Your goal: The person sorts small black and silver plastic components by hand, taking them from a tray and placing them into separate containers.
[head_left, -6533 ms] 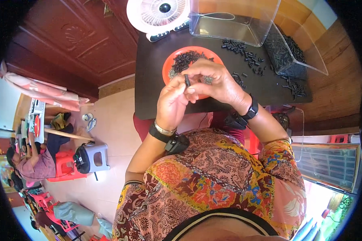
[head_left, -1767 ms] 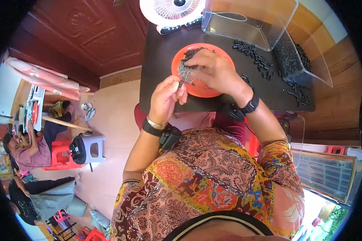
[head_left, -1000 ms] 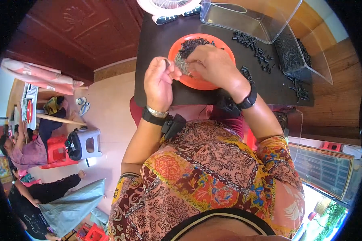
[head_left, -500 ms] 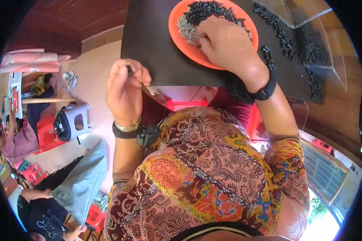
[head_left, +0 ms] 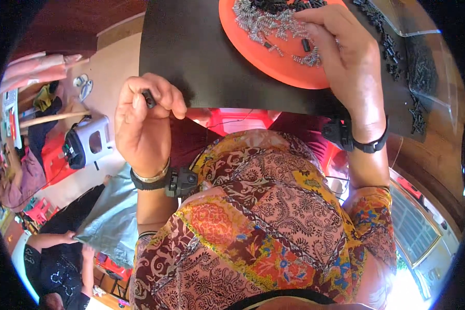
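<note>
Pinching a slanted black tube, the left hand has coil springs up to its right — right hand nearer, grip unclear.

orange plate, black pile: cut by top edge | right fingers: hold unclear

From afar I see the left hand pinching a short black plastic tube; left of the right hand, silvery coiled metal springs lie in a round orange-red plastic plate.
</note>
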A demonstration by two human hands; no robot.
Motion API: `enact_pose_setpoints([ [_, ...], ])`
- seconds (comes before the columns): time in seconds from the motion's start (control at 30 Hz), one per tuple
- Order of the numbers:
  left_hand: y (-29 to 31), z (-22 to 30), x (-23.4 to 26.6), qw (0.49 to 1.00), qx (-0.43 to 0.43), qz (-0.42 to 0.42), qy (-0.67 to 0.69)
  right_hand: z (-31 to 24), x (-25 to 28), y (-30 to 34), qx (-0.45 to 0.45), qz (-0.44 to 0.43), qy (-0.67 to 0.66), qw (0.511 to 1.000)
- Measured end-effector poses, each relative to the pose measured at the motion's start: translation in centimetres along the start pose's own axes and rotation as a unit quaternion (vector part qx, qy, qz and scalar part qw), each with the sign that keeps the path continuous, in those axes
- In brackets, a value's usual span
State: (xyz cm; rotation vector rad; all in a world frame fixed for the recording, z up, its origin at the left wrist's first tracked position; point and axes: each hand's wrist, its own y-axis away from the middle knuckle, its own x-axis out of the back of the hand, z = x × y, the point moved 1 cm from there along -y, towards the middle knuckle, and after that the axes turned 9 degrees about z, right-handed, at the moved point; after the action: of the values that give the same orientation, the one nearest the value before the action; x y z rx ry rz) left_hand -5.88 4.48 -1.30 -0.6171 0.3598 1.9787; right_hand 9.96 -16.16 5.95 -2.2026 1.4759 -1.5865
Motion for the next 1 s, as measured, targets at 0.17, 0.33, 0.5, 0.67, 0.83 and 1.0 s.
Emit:
enact_pose_setpoints([
  [0.17,-0.1,-0.1,-0.4,0.999,-0.007,-0.015,-0.036,0.6,-0.5,0.4,-0.055,-0.006,-0.024,0.998],
  [0.33,0.6,0.3,-0.5,0.996,-0.003,0.04,-0.084,2.5,-1.4,1.1,-0.066,-0.028,-0.052,0.996],
  [0.5,1.4,0.2,-2.1,0.961,0.044,-0.013,-0.274,2.8,-1.2,1.5,-0.054,-0.04,0.001,0.998],
  [0.67,-1.4,-1.9,-5.7,0.869,-0.273,-0.125,-0.394,2.7,-0.6,0.6,-0.049,-0.05,-0.037,0.997],
  [0.83,-4.7,-3.9,-9.1,0.807,-0.343,-0.175,-0.447,3.8,-1.1,0.5,-0.109,-0.068,-0.217,0.968],
  [1.0,-5.7,-5.0,-10.8,0.793,-0.353,-0.245,-0.432,5.0,-1.5,1.0,-0.15,-0.067,-0.295,0.941],
])
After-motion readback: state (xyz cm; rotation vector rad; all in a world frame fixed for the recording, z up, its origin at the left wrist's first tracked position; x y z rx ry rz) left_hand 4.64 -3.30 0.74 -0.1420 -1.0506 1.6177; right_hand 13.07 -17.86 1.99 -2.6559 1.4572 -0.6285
